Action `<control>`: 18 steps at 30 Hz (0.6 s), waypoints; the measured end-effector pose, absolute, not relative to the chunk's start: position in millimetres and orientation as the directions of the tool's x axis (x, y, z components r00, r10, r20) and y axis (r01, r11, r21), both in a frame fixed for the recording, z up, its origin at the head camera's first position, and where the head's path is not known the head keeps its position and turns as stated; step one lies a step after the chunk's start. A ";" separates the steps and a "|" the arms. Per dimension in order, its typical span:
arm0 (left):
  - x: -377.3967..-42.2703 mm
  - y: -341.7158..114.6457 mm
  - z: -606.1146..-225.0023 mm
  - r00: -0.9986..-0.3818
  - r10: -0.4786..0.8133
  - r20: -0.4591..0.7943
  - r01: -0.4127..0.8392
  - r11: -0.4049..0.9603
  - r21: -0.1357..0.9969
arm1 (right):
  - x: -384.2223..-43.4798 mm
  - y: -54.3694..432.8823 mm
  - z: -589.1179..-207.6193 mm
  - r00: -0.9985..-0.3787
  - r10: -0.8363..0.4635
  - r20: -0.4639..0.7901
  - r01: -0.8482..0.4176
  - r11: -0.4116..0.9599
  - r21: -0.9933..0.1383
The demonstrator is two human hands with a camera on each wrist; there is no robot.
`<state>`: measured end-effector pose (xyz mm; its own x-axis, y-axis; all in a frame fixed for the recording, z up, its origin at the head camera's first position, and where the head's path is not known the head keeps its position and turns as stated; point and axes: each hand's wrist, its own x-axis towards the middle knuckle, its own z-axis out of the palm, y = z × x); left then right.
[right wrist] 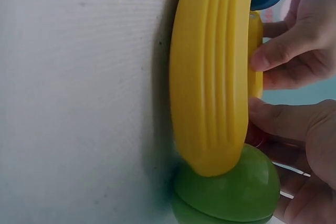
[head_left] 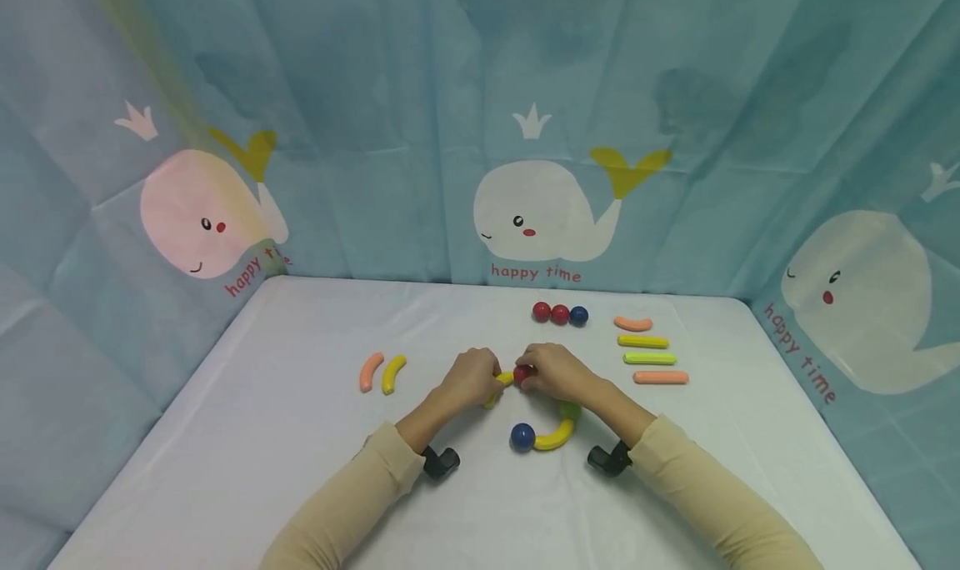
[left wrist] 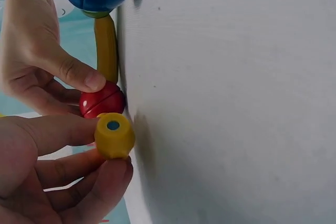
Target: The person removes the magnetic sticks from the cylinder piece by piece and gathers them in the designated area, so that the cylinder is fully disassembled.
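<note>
My left hand (head_left: 471, 377) pinches a yellow curved toy rod (left wrist: 114, 142), which shows a round dark inset at its end in the left wrist view. The fingers of my right hand (head_left: 558, 370) grip a red ball (left wrist: 100, 103). The rod's other end meets the red ball between my two hands. Just nearer to me, a blue ball (head_left: 522, 437), another yellow curved rod (right wrist: 212, 72) and a green ball (right wrist: 228, 187) are joined in an arc on the white table. My right hand partly hides the green ball from above.
Two red balls (head_left: 551, 312) and a blue ball (head_left: 579, 316) line up at the back. On the right lie several pink, yellow and green rods (head_left: 649, 358). A pink curved rod (head_left: 371, 372) and a yellow one (head_left: 393, 374) lie left. Whale-print curtains (head_left: 360, 178) surround the table (head_left: 225, 470).
</note>
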<state>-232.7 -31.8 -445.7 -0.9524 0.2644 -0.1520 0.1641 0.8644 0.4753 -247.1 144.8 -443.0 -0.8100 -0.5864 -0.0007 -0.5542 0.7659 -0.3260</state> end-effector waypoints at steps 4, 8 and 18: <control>-233.6 -37.7 -441.8 -0.964 0.216 -0.154 0.120 0.873 0.473 | -247.5 144.0 -443.1 -0.813 -0.582 -0.002 -0.549 0.767 -0.331; -235.7 -52.2 -436.4 -0.975 0.150 -0.162 0.056 0.877 0.478 | -248.1 144.4 -444.0 -0.824 -0.567 -0.014 -0.530 0.779 -0.335; -241.5 -105.8 -429.9 -0.986 0.047 -0.158 -0.033 0.883 0.469 | -248.4 144.6 -445.2 -0.830 -0.558 -0.025 -0.516 0.784 -0.346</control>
